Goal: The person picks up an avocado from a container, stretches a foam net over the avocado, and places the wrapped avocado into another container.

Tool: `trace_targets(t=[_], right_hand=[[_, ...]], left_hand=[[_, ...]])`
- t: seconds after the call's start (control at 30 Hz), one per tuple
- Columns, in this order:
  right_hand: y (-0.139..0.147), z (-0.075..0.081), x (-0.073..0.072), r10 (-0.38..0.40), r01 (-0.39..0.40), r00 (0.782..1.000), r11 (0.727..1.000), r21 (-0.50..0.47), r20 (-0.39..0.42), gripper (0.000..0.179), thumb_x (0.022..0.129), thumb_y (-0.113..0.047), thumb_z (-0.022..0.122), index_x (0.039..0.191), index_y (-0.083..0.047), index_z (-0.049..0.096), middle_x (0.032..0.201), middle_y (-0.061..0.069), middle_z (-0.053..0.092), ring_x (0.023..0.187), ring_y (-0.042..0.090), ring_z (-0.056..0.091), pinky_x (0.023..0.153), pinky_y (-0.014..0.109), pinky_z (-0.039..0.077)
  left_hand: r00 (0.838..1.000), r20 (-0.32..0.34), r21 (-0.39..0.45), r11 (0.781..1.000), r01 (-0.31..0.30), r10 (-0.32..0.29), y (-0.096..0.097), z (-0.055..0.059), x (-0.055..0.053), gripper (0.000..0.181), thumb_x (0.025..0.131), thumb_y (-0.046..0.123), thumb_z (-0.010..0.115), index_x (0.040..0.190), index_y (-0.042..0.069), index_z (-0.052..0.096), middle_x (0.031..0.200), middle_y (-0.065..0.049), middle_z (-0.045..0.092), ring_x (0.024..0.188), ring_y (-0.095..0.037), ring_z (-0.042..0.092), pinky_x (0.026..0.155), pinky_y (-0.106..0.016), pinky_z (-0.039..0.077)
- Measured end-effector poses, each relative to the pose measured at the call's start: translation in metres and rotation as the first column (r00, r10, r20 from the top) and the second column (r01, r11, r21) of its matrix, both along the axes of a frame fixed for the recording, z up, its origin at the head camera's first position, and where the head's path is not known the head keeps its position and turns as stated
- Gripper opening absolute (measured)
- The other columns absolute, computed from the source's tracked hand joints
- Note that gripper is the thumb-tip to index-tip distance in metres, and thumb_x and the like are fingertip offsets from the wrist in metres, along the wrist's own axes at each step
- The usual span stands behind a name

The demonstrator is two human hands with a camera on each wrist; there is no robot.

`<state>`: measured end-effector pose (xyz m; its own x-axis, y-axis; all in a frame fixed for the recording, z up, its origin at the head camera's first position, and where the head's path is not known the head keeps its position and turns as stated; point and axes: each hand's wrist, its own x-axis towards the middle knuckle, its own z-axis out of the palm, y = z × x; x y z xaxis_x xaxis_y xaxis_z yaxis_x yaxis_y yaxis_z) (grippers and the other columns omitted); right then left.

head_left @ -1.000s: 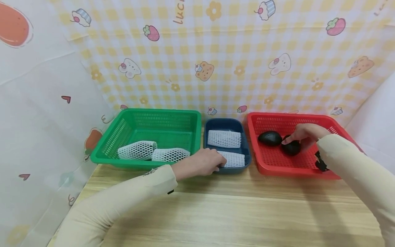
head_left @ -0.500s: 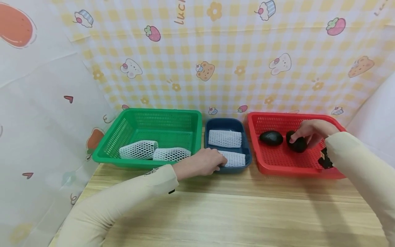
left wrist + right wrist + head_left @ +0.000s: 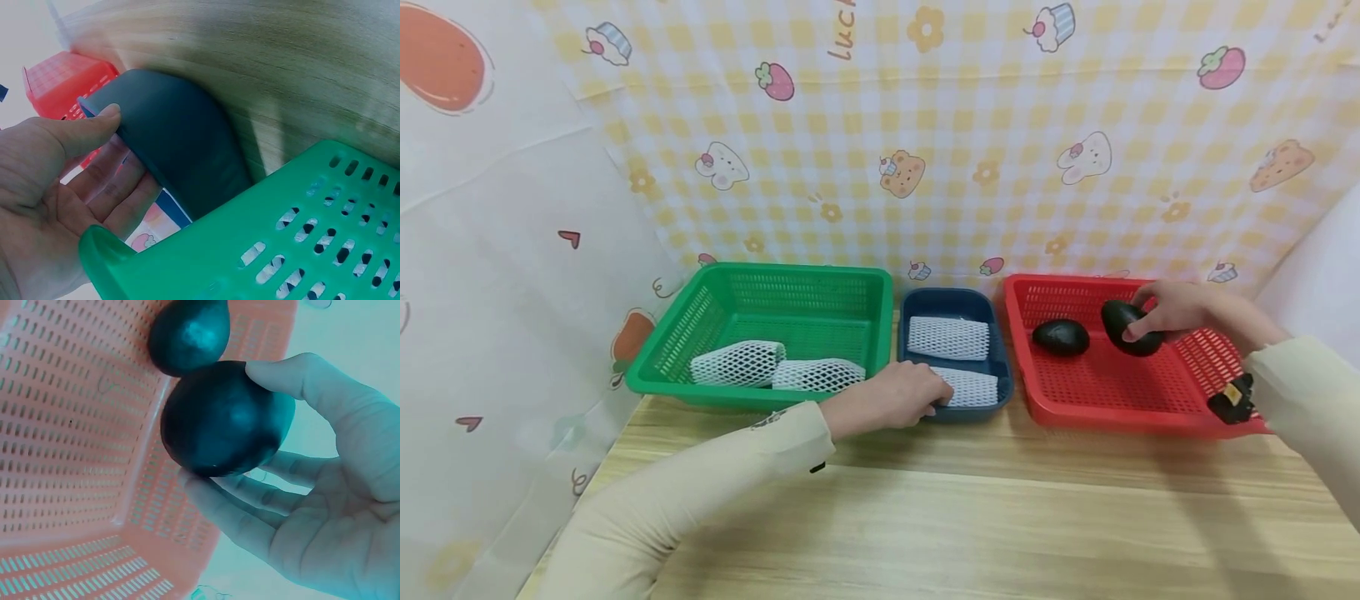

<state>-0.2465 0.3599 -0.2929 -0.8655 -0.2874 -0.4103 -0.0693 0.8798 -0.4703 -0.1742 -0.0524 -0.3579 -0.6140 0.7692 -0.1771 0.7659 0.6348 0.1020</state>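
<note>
right hand (image 3: 1180, 308) pinches smooth black egg-shaped fruit (image 3: 219, 419), likely firm, slick; hold mid-body. left hand (image 3: 902, 396) grips blue plastic tray (image 3: 175, 125).

The left basket (image 3: 805, 333) is of bright green colour, the right basket (image 3: 1075, 387) is red, and the small tray (image 3: 951, 303) is dark blue. The net wraps (image 3: 947, 337) are white, with a diamond mesh pattern. The two fruits (image 3: 1061, 337) are nearly black; the right wrist view gives them a blue-green tint. The sleeves (image 3: 700, 483) are cream. The table (image 3: 925, 533) has pale wood grain. The back cloth (image 3: 820, 117) has yellow and white checks, with pink strawberries (image 3: 775, 81) and orange bears (image 3: 902, 173).
</note>
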Motion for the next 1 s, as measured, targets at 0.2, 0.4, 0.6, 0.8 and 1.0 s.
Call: trace_targets(t=[0.2, 0.4, 0.6, 0.8, 1.0], right_hand=[[-0.008, 0.000, 0.018, 0.086, -0.077, 0.979, 0.996, 0.054, -0.187, 0.056, 0.082, -0.018, 0.086, 0.119, 0.014, 0.058, 0.099, 0.016, 0.063, 0.084, 0.027, 0.058, 0.068, 0.039, 0.049], [-0.025, 0.002, 0.037, 0.131, -0.123, 0.956, 0.991, 0.044, -0.264, 0.055, 0.077, -0.022, 0.090, 0.118, 0.002, 0.063, 0.098, 0.009, 0.062, 0.084, 0.024, 0.057, 0.067, 0.038, 0.049], [-0.046, 0.005, 0.057, 0.210, -0.209, 0.918, 0.977, 0.039, -0.336, 0.051, 0.074, -0.023, 0.093, 0.115, -0.009, 0.067, 0.095, 0.003, 0.063, 0.082, 0.022, 0.058, 0.067, 0.036, 0.051], [-0.068, 0.004, 0.071, 0.261, -0.268, 0.884, 0.963, 0.039, -0.388, 0.058, 0.070, -0.024, 0.095, 0.120, -0.012, 0.067, 0.104, 0.002, 0.063, 0.090, 0.021, 0.058, 0.069, 0.035, 0.054], [-0.089, 0.005, 0.086, 0.291, -0.321, 0.856, 0.947, 0.001, -0.427, 0.065, 0.069, -0.027, 0.096, 0.124, -0.011, 0.065, 0.111, 0.001, 0.063, 0.097, 0.023, 0.057, 0.072, 0.035, 0.056]], left_hand=[[1.000, 0.000, 0.005, 1.000, -0.005, 0.005, -0.001, 0.000, 0.001, 0.005, 0.096, 0.016, 0.073, 0.100, 0.018, 0.074, 0.085, 0.008, 0.062, 0.073, -0.013, 0.055, 0.060, -0.023, 0.046], [1.000, -0.011, 0.012, 1.000, -0.001, 0.001, -0.001, 0.000, 0.002, 0.005, 0.096, 0.017, 0.073, 0.101, 0.018, 0.074, 0.086, 0.007, 0.064, 0.073, -0.013, 0.055, 0.060, -0.023, 0.046], [1.000, -0.024, 0.011, 1.000, 0.007, -0.007, -0.001, -0.001, 0.002, 0.007, 0.095, 0.017, 0.074, 0.102, 0.018, 0.075, 0.088, 0.007, 0.065, 0.073, -0.012, 0.055, 0.061, -0.022, 0.046], [1.000, -0.027, 0.004, 1.000, 0.001, -0.001, 0.000, -0.001, 0.002, 0.008, 0.096, 0.017, 0.074, 0.104, 0.018, 0.075, 0.089, 0.006, 0.066, 0.073, -0.012, 0.055, 0.061, -0.022, 0.047], [0.999, -0.033, 0.006, 1.000, -0.002, 0.002, 0.000, -0.002, 0.002, 0.010, 0.096, 0.018, 0.073, 0.105, 0.018, 0.075, 0.090, 0.006, 0.067, 0.074, -0.012, 0.055, 0.062, -0.022, 0.047]])
